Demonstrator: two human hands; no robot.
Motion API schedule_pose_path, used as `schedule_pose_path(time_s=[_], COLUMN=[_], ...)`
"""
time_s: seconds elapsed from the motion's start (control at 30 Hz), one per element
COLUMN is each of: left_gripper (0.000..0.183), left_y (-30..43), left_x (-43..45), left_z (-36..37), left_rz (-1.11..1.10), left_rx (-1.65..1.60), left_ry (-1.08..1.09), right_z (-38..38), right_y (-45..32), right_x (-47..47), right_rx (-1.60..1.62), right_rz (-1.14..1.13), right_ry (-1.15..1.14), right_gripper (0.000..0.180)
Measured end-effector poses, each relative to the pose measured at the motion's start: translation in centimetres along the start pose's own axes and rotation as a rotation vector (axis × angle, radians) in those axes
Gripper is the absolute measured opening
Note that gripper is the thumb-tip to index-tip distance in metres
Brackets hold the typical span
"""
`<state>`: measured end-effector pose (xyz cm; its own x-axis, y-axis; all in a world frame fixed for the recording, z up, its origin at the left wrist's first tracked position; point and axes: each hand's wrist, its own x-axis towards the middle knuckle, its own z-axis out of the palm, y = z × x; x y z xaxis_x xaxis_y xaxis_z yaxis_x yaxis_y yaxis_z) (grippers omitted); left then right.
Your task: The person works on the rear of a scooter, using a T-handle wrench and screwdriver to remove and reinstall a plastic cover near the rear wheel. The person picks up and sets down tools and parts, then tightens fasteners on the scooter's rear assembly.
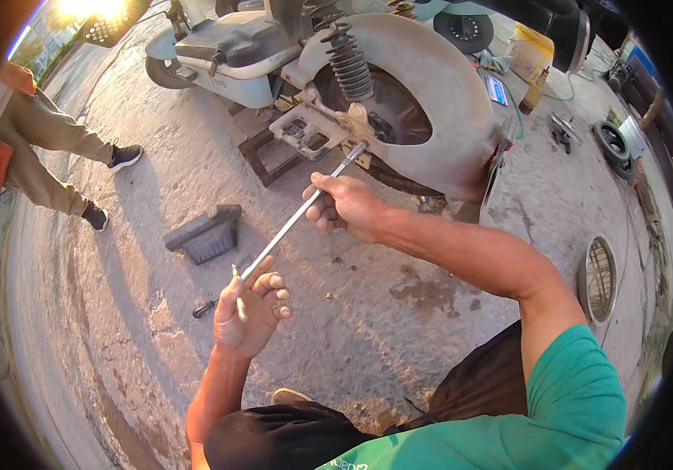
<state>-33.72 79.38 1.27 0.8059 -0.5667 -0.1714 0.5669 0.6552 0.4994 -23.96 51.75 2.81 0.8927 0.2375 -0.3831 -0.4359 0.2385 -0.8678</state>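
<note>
A long T-handle socket wrench point(289, 226) slants from my left hand up to the scooter's rear axle area. Its socket end point(355, 154) meets the metal bracket point(360, 126) beside the rear wheel; whether it sits on a nut is too small to tell. My left hand point(248, 314) is at the near end, thumb and palm against the short crossbar point(241, 302), other fingers loosely curled. Farther up the shaft, my right hand point(342, 205) holds it between thumb and curled fingers. The scooter's pale rear fender point(459, 88) and coil shock absorber point(349, 70) stand above the bracket.
A black plastic mudguard-like part point(207, 232) and a dark-handled tool point(202, 309) lie on the concrete at left. Someone's shoes point(125, 157) are beyond. Rightward are a round mirror-like disc point(599, 281), tyres point(612, 144), a bottle point(534, 91) and a bucket point(530, 51).
</note>
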Motion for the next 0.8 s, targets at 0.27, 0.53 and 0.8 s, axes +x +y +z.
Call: schedule_pose_path(time_s=[0.27,0.53,0.8], left_gripper=[0.040,0.042,0.067], left_y=[4.2,2.8,0.3], left_x=[1.7,-0.2,-1.9], left_z=[1.4,0.8,-2.2], left_rz=[0.859,0.756,-0.049], left_rx=[2.097,1.808,0.123], left_ry=[-0.077,0.220,-0.007], right_z=[-0.4,-0.1,0.0], right_y=[0.2,0.0,0.3], right_x=[-0.2,-0.1,0.2], right_rx=[-0.026,-0.029,-0.042], right_rz=[-0.008,0.001,-0.014], right_ry=[-0.006,0.040,0.016], right_gripper=[0.044,0.043,0.043])
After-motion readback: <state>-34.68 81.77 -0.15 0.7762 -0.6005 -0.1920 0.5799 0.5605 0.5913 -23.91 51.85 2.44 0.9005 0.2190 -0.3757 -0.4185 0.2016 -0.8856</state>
